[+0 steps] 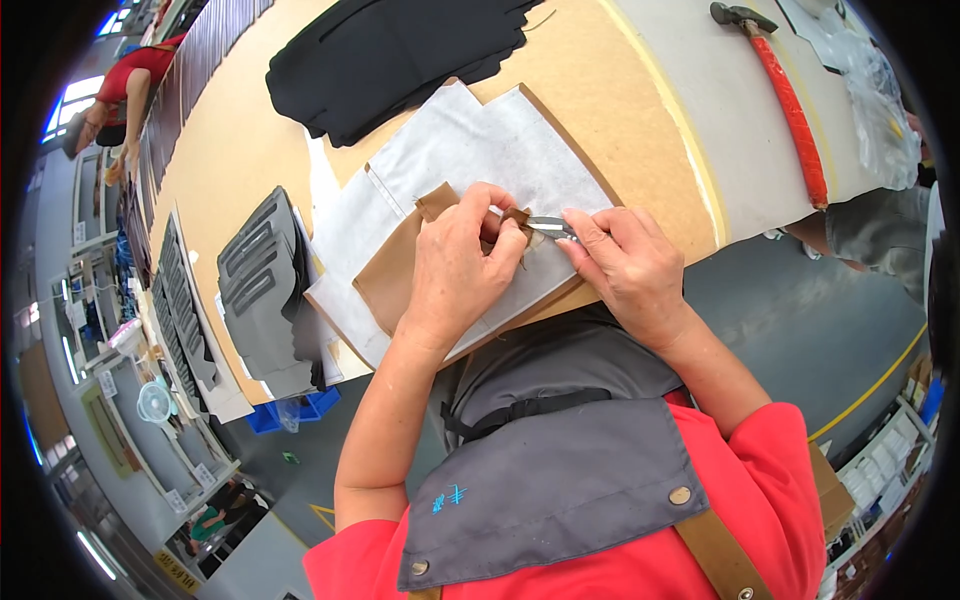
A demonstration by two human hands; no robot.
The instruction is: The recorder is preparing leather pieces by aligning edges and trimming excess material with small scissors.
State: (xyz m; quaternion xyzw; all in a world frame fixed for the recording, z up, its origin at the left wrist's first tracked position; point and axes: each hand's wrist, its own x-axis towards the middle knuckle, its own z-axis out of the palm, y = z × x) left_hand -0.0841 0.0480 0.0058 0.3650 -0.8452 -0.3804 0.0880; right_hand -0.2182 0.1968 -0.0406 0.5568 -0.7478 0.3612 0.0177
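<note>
My left hand [458,262] pinches the turned-up edge of a brown fabric or leather piece [388,268] between thumb and fingers. My right hand [635,268] is closed around a pair of small thread snips [550,226], whose pale metal tip meets the brown edge right at my left fingertips. The exact contact of the tip is partly hidden by those fingers. Beneath both hands lies a large panel with a white backing [450,135] and brown edges, tilted across the near edge of the work table.
A stack of black cut pieces [390,55] lies beyond the panel on the tan table [630,110]. Grey slotted pieces [262,290] are at the left. A red-handled hammer [785,110] and a clear plastic bag [878,105] rest at the right. Another person [130,90] stands far left.
</note>
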